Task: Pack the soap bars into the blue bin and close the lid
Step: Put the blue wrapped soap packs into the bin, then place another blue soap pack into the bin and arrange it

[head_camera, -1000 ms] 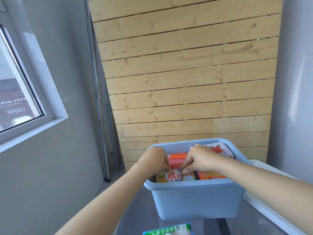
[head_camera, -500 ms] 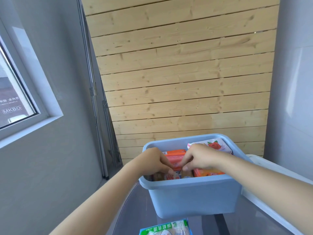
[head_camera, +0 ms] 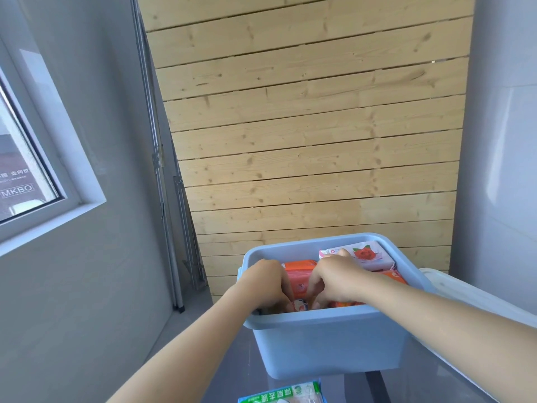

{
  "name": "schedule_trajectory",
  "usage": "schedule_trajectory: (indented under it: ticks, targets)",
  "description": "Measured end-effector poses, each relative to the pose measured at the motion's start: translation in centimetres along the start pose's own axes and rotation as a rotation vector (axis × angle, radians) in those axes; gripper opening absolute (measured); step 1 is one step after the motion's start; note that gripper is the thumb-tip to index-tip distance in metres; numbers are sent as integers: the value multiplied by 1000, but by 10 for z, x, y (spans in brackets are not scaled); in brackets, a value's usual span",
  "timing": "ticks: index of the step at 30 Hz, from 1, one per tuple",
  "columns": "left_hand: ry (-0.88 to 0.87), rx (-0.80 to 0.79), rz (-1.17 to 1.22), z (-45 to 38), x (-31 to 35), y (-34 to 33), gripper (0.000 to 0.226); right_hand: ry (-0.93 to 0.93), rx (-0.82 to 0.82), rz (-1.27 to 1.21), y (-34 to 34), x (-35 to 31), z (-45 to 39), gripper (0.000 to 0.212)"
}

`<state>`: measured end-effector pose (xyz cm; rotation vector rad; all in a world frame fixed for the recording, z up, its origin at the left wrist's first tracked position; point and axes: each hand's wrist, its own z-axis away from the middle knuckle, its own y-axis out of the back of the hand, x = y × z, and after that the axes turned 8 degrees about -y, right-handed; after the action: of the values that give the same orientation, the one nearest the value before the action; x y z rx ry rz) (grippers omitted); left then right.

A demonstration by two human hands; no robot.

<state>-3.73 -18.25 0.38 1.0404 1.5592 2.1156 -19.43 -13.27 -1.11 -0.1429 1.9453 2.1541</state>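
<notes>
Both hands, left hand (head_camera: 268, 282) and right hand (head_camera: 338, 276), are pinching a small soap bar (head_camera: 299, 304) inside the blue bin (head_camera: 325, 341)

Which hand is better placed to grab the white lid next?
Probably the right hand: the white plastic lid lies just right of the blue plastic bin, on that arm's side. The left hand would have to cross over the bin.
</notes>
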Motion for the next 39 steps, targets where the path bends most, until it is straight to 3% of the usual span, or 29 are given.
schedule_trajectory:
  ticks: [3, 6, 15, 29, 33, 39]
  targets:
    - [-1, 47, 109, 8, 0, 6, 9, 31, -11, -175, 4, 7, 9, 21]
    - [-38, 217, 160, 21, 6, 10, 9, 27, 65, -382, 12, 10, 29, 18]
    - [-182, 493, 365, 96, 53, -13, 12, 84, 247, -489, 17, 7, 115, 17]
    - [-243, 47, 544, 168, 105, -146, 11, 2, 5, -369, -68, 57, 267, 15]
    - [-300, -62, 556, 170, 115, -169, 26, -3, -130, -327, -80, 69, 285, 28]
    - [-338, -146, 485, 170, 119, -185, 49, -32, -238, -325, -95, 77, 304, 73]
